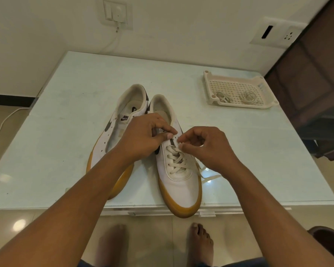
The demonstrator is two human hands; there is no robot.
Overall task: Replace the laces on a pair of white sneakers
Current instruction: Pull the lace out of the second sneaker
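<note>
At far right on the table, a perforated tray holds two coiled laces; left hand and right hand pinch the nearer sneaker's lace.

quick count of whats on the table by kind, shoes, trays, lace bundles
sneakers: 2, the left sneaker unlaced as far as it shows, the right sneaker laced partway
trays: 1, the perforated tray at the far right
loose lace bundles in the tray: 2, one bundle and another bundle
total: 5
</note>
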